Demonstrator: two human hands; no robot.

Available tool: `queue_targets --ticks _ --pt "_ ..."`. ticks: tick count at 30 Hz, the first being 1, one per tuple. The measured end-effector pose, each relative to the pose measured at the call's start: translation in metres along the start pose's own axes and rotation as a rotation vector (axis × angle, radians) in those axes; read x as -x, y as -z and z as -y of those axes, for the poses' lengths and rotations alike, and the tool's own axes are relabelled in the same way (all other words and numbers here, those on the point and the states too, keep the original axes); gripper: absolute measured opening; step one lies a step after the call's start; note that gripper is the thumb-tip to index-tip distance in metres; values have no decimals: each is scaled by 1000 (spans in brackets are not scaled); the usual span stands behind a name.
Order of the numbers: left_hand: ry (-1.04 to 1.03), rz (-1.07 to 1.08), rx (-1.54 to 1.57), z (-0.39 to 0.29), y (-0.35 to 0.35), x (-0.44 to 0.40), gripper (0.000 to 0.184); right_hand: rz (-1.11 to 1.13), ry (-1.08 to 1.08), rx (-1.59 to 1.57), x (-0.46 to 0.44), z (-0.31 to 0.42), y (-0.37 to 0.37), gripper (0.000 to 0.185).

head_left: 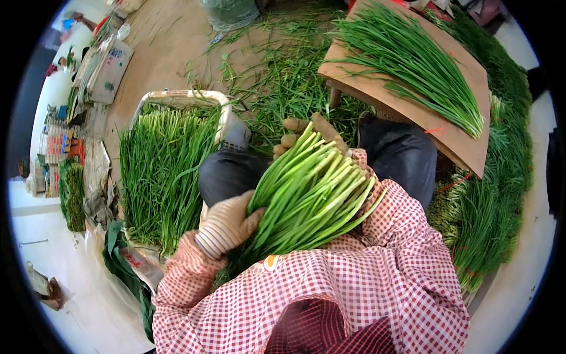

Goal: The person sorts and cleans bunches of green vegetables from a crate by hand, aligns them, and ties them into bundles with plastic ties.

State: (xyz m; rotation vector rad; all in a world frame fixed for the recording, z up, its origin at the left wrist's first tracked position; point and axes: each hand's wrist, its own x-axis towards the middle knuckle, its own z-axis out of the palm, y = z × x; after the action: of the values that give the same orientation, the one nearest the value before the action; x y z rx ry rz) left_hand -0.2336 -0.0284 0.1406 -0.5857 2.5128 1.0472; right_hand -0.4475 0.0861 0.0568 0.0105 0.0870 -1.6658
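Note:
A thick bunch of garlic chives (pixel 312 189) lies slantwise across my lap, its pale stem ends toward the upper right and its leaves toward me. My left hand (pixel 227 221), in a pale knit glove with a striped cuff, is closed around the leafy left side. At the stem ends, my right hand (pixel 330 131), in a soiled brownish glove, is wrapped behind and under the bunch; its palm is largely hidden. Left of my knee stands a white basket (pixel 227 106) packed with more garlic chives (pixel 168 171), their pale ends pointing away from me.
At the upper right, a low wooden board (pixel 354 74) carries loose garlic chives (pixel 418 71). Piled bundles (pixel 483 218) with red ties line the right side. Scattered green trimmings (pixel 289 82) cover the floor ahead. Cardboard boxes (pixel 112 71) stand far left.

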Motion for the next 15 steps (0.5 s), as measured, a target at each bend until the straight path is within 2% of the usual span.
queue_targets --ticks 1,2,5,6,7,8,10,12,13,14,15 --pt "-29 -15 143 7 6 -6 46 40 -5 -48 2 1 0 50" --pt "-56 -31 287 12 13 -11 53 -118 49 66 6 4 9 50" --pt "-2 -71 1057 13 43 -21 87 -142 58 5 10 6 7 49" --pt "-4 -69 1049 2 43 -23 87 -146 58 6 10 6 7 49" --pt "-94 -129 879 -14 36 -24 91 -150 52 9 9 5 2 48" --pt "-183 -191 707 -32 29 -26 95 -273 55 37 7 3 -4 44" --pt "-483 -221 401 -80 13 -32 108 -359 53 101 1 2 -6 42" --pt "-274 -211 -129 -118 -4 -31 123 -563 106 214 -8 -6 -35 36" --pt "-277 -357 -351 -117 -25 -33 126 -565 92 208 -9 -6 -34 37" --pt "-233 -407 -420 -113 -36 -36 122 -567 77 200 -8 -6 -32 37" --pt "-257 -451 -385 -106 -37 -40 120 -422 155 305 -11 -8 -4 37"
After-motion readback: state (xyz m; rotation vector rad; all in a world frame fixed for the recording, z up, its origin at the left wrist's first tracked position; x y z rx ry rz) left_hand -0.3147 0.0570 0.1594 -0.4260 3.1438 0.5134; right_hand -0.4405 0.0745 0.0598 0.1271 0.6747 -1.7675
